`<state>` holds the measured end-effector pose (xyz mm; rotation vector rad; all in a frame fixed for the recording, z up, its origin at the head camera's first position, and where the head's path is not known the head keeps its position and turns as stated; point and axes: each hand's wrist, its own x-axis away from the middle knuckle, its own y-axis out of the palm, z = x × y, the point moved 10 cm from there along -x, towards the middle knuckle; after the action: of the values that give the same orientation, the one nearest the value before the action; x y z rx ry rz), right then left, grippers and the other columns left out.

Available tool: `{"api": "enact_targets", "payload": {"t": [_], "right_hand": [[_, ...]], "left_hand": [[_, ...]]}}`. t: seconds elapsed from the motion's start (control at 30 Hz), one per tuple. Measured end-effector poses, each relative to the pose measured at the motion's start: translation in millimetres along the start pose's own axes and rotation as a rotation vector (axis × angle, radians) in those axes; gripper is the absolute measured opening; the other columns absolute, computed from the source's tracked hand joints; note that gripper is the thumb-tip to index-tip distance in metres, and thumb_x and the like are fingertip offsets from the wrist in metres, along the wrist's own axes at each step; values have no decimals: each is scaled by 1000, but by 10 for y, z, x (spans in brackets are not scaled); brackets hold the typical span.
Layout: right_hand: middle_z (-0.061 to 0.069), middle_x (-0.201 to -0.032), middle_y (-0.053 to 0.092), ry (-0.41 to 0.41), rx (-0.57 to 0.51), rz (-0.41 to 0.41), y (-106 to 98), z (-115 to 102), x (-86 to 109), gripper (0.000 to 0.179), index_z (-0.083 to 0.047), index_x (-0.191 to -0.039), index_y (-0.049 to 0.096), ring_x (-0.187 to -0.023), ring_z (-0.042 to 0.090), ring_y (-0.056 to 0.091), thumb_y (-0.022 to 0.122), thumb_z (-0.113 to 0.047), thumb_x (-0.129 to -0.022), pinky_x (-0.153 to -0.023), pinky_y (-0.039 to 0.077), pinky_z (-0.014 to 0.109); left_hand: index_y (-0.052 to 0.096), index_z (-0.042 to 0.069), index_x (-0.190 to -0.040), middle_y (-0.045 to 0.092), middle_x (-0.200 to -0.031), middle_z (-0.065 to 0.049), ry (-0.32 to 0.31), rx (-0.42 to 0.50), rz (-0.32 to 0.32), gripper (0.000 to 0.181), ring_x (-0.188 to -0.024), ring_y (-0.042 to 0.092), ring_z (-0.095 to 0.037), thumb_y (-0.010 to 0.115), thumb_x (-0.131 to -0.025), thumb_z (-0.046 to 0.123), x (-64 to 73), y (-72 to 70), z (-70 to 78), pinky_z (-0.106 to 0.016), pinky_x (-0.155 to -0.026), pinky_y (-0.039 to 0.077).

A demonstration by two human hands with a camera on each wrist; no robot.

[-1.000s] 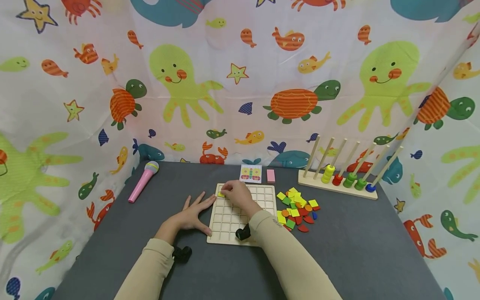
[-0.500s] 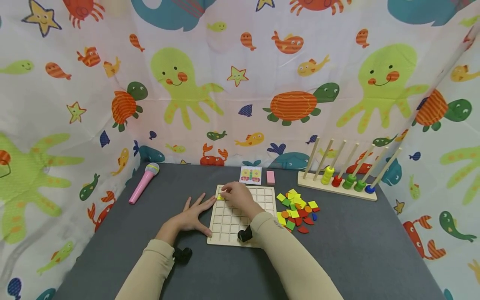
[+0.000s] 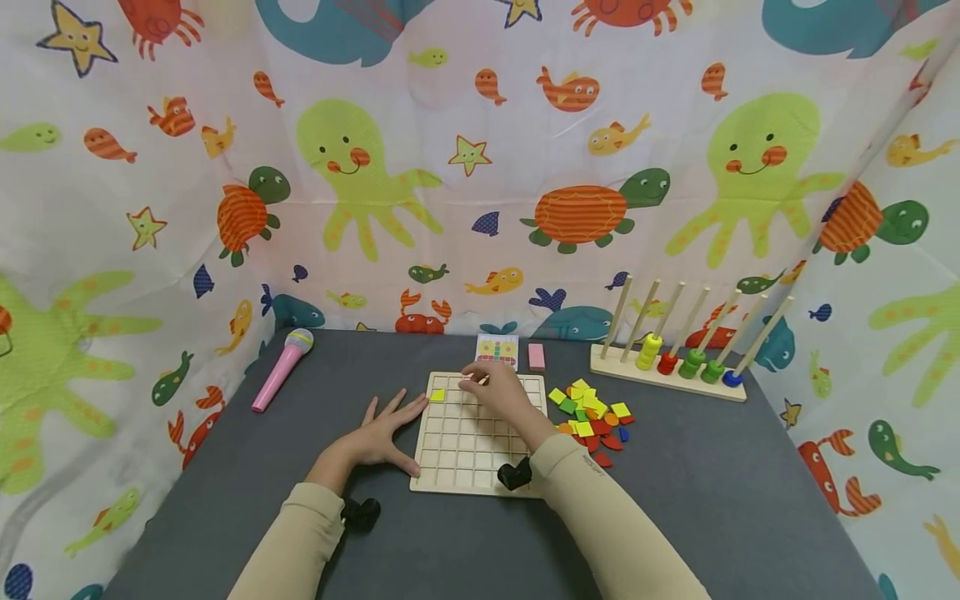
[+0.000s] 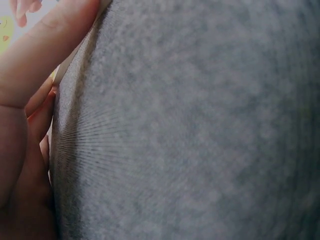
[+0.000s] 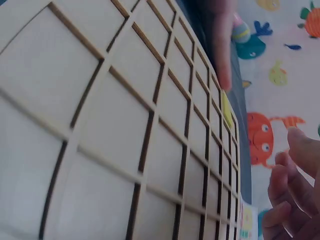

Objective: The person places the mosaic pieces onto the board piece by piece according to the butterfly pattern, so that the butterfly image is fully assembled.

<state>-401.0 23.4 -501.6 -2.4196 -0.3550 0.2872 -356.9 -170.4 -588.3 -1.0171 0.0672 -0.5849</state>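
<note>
A wooden grid board (image 3: 457, 454) lies on the table, with a yellow tile (image 3: 437, 396) in a cell near its far left corner. My left hand (image 3: 375, 437) is spread flat, fingertips and thumb touching the board's left edge; its thumb (image 4: 45, 50) fills the upper left of the left wrist view. Over the far part of the board hovers my right hand (image 3: 498, 396), its fingers loosely bent. In the right wrist view those fingers (image 5: 295, 175) are apart from the board with nothing seen between them, and the yellow tile (image 5: 227, 110) shows beyond the left fingertip.
A pile of coloured tiles (image 3: 592, 417) lies right of the board. Behind the board are a pattern card (image 3: 498, 350) and a pink block (image 3: 536, 357). A peg stand with rings (image 3: 667, 372) is at the back right, a pink toy microphone (image 3: 281, 371) at the back left.
My right hand has let go of the yellow tile and moved right, leaving the tile uncovered in its cell. The left hand stays at the board's edge.
</note>
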Motion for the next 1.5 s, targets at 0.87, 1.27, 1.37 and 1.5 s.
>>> {"api": "enact_targets", "payload": {"t": [0.87, 1.27, 1.37, 1.5], "right_hand": [[5, -103, 75, 91, -14, 138, -759, 397, 455, 32, -9, -122, 73, -86, 20, 64, 75, -25, -93, -76, 58, 32], [7, -104, 74, 211, 65, 185, -1000, 861, 636, 36, -10, -124, 72, -89, 22, 65, 76, -26, -93, -76, 59, 36], [7, -102, 72, 243, 97, 183, -1025, 979, 657, 36, -8, -123, 72, -90, 23, 62, 76, -26, -93, -77, 57, 36], [8, -100, 70, 287, 172, 166, -1033, 1092, 676, 35, -7, -120, 73, -89, 25, 58, 76, -28, -92, -78, 53, 38]], "left_hand": [[18, 27, -163, 14, -171, 2, 25, 8, 4, 126, -157, -7, -33, 88, -64, 62, 62, -49, 124, -68, -116, -18], [17, 28, -163, 12, -171, 3, 11, 8, -9, 127, -158, -8, -32, 86, -63, 65, 60, -41, 102, -67, -116, -19], [17, 27, -163, 12, -171, 3, 7, 14, -11, 127, -157, -8, -33, 86, -63, 65, 62, -41, 102, -67, -115, -19], [19, 27, -163, 13, -171, 3, 5, 27, -12, 126, -157, -8, -33, 87, -63, 64, 61, -47, 115, -67, -115, -19]]}}
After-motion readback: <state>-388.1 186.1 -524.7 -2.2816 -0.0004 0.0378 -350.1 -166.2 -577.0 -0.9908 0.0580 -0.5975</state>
